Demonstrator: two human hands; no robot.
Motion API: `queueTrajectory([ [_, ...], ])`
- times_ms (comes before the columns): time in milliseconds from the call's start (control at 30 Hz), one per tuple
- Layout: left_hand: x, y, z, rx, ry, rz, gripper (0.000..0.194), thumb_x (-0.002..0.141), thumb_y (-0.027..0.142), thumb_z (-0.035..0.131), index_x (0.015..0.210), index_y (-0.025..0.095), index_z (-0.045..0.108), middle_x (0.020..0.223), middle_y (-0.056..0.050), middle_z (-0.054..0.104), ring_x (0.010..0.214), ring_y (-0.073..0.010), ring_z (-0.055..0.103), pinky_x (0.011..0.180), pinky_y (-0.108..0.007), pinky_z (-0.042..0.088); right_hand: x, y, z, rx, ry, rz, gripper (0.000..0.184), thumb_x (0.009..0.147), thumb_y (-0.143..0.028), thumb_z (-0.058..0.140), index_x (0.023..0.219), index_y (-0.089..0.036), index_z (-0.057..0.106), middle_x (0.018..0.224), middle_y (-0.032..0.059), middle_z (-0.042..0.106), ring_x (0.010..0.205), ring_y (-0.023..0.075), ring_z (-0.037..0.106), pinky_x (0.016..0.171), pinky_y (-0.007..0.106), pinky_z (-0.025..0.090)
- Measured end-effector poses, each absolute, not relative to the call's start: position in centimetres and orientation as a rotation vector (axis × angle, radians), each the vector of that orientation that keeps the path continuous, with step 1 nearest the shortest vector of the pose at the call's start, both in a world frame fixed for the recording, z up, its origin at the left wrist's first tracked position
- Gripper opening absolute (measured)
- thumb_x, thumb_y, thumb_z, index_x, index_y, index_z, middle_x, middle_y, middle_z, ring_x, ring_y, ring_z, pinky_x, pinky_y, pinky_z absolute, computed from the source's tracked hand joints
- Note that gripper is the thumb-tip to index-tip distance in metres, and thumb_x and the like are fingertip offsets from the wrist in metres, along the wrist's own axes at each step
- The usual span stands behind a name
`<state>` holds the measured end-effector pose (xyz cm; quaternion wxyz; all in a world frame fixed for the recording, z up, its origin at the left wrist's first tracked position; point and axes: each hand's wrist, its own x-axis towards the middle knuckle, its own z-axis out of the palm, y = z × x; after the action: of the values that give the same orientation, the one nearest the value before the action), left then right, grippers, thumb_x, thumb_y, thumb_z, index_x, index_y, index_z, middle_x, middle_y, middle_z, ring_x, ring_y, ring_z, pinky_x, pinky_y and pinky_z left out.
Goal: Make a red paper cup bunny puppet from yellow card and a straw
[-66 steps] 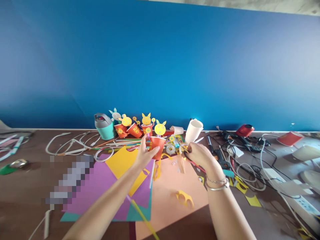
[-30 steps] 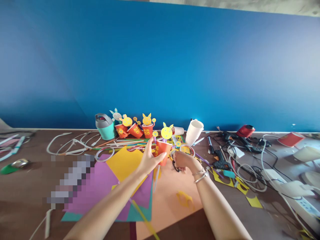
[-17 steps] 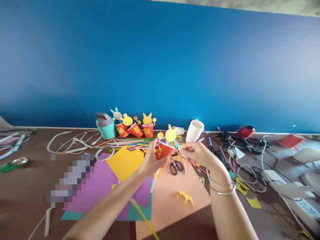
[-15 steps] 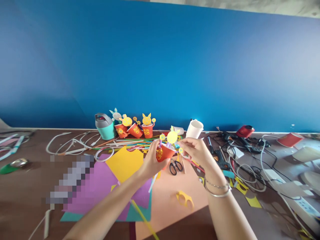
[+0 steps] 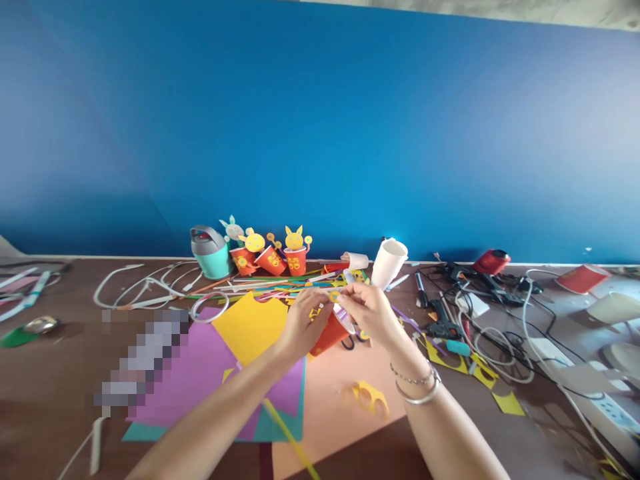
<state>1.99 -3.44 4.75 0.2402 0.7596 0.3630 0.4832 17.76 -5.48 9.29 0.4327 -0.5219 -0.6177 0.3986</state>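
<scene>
My left hand (image 5: 304, 325) is wrapped round a red paper cup (image 5: 330, 335), which tilts with its mouth to the upper right. At the cup's rim, my right hand (image 5: 371, 319) pinches a small yellow paper disc (image 5: 335, 296) between thumb and fingertips. The rabbit head that goes with this cup is hidden by my hands. Another small yellow disc (image 5: 364, 335) shows below my right hand. Partly covered behind the cup, black-handled scissors (image 5: 348, 343) lie on a peach paper sheet (image 5: 345, 407).
Several red cups with paper rabbits (image 5: 296, 260) stand by the wall, beside a teal container (image 5: 213, 260). A white cup (image 5: 389, 263) stands behind my right hand. Purple paper (image 5: 185, 373) and yellow paper (image 5: 255, 327) lie left. Cables, a glue gun (image 5: 443, 321) and a power strip (image 5: 607, 410) lie right.
My right hand has put down the scissors and moved to the disc at the cup. The cup has tilted further, and its rabbit head has gone out of sight.
</scene>
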Motion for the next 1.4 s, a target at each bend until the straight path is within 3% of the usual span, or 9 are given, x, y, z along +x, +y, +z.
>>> queueTrajectory([
  [167, 1.8, -3.6, 5.0, 2.129, 1.005, 1.361, 0.015, 0.087, 0.025, 0.049, 0.086, 0.021, 0.064, 0.093, -0.007, 0.065, 0.091, -0.0202, 0.059, 0.083, -0.037, 0.046, 18.1, -5.8, 10.4, -1.219, -1.413, 1.411, 0.027, 0.074, -0.034, 0.054, 0.054, -0.019, 0.044, 0.037, -0.0069, 0.040, 0.030, 0.0041, 0.028, 0.032, 0.019, 0.018],
  [300, 1.6, -3.3, 4.9, 2.065, 1.037, 1.374, 0.017, 0.087, 0.027, 0.049, 0.085, 0.021, 0.065, 0.090, -0.006, 0.064, 0.089, -0.0199, 0.059, 0.081, -0.035, 0.048, 18.9, -6.0, 11.0, -1.111, -1.456, 1.640, 0.019, 0.070, -0.034, 0.054, 0.061, -0.019, 0.049, 0.035, -0.0081, 0.041, 0.028, 0.0043, 0.025, 0.031, 0.019, 0.015],
  [500, 1.8, -3.3, 5.4, 1.945, 1.040, 1.340, 0.018, 0.086, 0.030, 0.052, 0.079, 0.022, 0.066, 0.089, -0.005, 0.064, 0.084, -0.0190, 0.060, 0.074, -0.032, 0.049, 18.3, -5.7, 10.1, -1.144, -1.392, 1.213, 0.023, 0.076, -0.039, 0.058, 0.074, -0.018, 0.053, 0.043, -0.0075, 0.046, 0.034, 0.0047, 0.034, 0.035, 0.018, 0.025],
  [633, 2.0, -3.7, 5.8, 1.938, 1.045, 1.327, 0.019, 0.085, 0.030, 0.053, 0.075, 0.021, 0.066, 0.088, -0.005, 0.062, 0.083, -0.0183, 0.059, 0.073, -0.031, 0.049, 17.7, -5.2, 9.3, -1.192, -1.470, 1.109, 0.022, 0.078, -0.039, 0.058, 0.077, -0.017, 0.055, 0.045, -0.0063, 0.048, 0.036, 0.0056, 0.038, 0.036, 0.018, 0.029],
  [1033, 2.1, -3.9, 5.6, 1.970, 1.008, 1.376, 0.014, 0.084, 0.024, 0.054, 0.079, 0.020, 0.066, 0.089, -0.006, 0.062, 0.084, -0.0174, 0.060, 0.073, -0.029, 0.048, 17.3, -5.3, 9.1, -1.291, -1.448, 0.988, 0.023, 0.079, -0.039, 0.057, 0.071, -0.017, 0.055, 0.046, -0.0041, 0.051, 0.038, 0.0070, 0.043, 0.036, 0.017, 0.030],
  [1233, 2.1, -4.0, 5.8, 2.035, 1.003, 1.384, 0.013, 0.084, 0.021, 0.054, 0.081, 0.020, 0.066, 0.090, -0.006, 0.063, 0.085, -0.0172, 0.060, 0.071, -0.028, 0.048, 17.1, -5.5, 9.2, -1.269, -1.470, 0.948, 0.026, 0.077, -0.041, 0.062, 0.079, -0.015, 0.062, 0.046, -0.0054, 0.048, 0.037, 0.0058, 0.037, 0.036, 0.018, 0.025],
  [1400, 2.2, -4.2, 5.9, 2.028, 0.984, 1.407, 0.012, 0.084, 0.021, 0.055, 0.080, 0.020, 0.067, 0.090, -0.006, 0.064, 0.085, -0.0178, 0.060, 0.072, -0.029, 0.048, 17.0, -5.3, 8.9, -1.213, -1.385, 0.972, 0.028, 0.073, -0.042, 0.066, 0.070, -0.014, 0.063, 0.049, -0.0031, 0.049, 0.042, 0.0066, 0.038, 0.039, 0.019, 0.027],
])
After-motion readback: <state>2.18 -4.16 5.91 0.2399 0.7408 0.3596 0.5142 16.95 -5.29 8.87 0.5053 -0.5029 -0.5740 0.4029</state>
